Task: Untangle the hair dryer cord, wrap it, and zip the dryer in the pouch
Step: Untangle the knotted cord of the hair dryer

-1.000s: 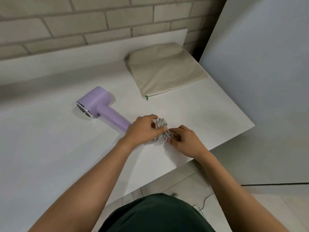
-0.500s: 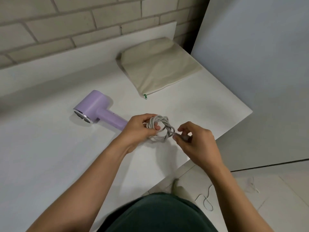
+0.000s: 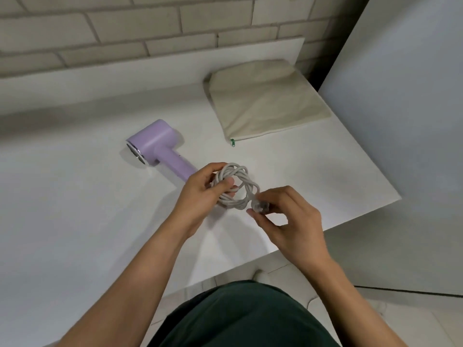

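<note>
Tangled pale-grey cord coil (image 3: 235, 189) gripped in curled left hand (image 3: 200, 194) just right of lilac plastic hair dryer (image 3: 152, 144), presumably steadied for unthreading; translucent plug end (image 3: 260, 206) pinched between right hand (image 3: 288, 221) thumb and forefinger.

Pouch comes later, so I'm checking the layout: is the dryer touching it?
Apart. The head view shows bare table between the dryer and the pouch.

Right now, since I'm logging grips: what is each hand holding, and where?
The left hand grips the cord by its tangled loops; the right hand pinches its plug.
</note>
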Demonstrator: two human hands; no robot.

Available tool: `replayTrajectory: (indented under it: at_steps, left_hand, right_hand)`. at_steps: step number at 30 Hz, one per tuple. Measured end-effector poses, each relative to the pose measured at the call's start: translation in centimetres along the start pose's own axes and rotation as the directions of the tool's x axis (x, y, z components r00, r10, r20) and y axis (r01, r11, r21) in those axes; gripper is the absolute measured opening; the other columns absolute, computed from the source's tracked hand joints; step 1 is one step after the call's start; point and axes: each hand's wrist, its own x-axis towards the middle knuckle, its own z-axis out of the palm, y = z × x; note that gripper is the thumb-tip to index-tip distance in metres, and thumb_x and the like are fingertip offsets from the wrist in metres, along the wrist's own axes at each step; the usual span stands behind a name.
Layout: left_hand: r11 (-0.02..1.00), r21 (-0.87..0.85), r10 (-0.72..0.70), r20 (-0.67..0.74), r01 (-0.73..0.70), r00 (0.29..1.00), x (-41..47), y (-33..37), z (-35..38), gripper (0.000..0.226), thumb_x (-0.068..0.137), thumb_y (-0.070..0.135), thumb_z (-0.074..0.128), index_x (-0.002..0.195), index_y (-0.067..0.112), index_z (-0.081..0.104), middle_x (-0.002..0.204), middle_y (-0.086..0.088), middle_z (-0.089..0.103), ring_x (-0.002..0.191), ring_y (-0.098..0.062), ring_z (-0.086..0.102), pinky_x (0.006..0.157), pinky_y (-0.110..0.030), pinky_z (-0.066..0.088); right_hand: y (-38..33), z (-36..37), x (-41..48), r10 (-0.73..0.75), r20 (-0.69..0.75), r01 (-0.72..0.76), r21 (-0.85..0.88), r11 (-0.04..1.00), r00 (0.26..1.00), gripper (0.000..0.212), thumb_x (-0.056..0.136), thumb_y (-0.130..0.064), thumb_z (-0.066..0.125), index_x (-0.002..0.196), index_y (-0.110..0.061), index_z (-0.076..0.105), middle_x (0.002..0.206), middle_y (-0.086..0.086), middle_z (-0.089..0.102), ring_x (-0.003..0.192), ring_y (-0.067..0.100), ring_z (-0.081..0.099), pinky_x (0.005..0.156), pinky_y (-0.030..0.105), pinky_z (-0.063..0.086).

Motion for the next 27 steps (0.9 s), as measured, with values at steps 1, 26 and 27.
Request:
replayTrajectory:
  at_steps: [1, 26, 27]
  left_hand:
    - [1.0, -0.009, 0.014, -0.017, -0.014, 1.0, -0.3, 0.0, 0.2, 0.024, 0.097, 0.006, 0.067, 0.12, 0.014, 0.069, 0.111, -0.01, 0.076, 0.098, -0.024, 0.076, 0.084, -0.037, 0.06]
    - [0.967, 0.158, 0.2, 0.022, -0.201, 0.98, -1.3, 0.4, 1.6, 0.042, 0.086, -0.006, 0.076, 0.119, 0.017, 0.065, 0.114, -0.004, 0.072, 0.111, -0.024, 0.069, 0.097, -0.041, 0.058]
    - [0.965, 0.167, 0.2, 0.028, -0.201, 0.979, -1.4, 0.4, 1.5, 0.046, 0.086, -0.007, 0.075, 0.122, 0.018, 0.063, 0.114, -0.002, 0.071, 0.109, -0.021, 0.069, 0.095, -0.037, 0.058]
  right_hand:
    - [0.3, 0.2, -0.1, -0.07, -0.02, 0.069, -0.041, 0.997, 0.997, 0.019, 0.084, -0.008, 0.085, 0.1, -0.005, 0.075, 0.1, 0.005, 0.069, 0.081, 0.01, 0.066, 0.075, 0.02, 0.059]
    - [1.8, 1.2, -1.2, -0.183, -0.091, 0.168, -0.152, 0.974, 0.979, 0.017, 0.091, -0.006, 0.073, 0.107, -0.003, 0.077, 0.105, 0.013, 0.072, 0.09, 0.022, 0.073, 0.074, 0.032, 0.061]
    - [1.9, 1.3, -1.2, -0.211, -0.091, 0.194, -0.169, 0.966, 0.973, 0.017, 0.091, -0.006, 0.072, 0.107, -0.003, 0.077, 0.105, 0.013, 0.072, 0.09, 0.024, 0.073, 0.073, 0.033, 0.062]
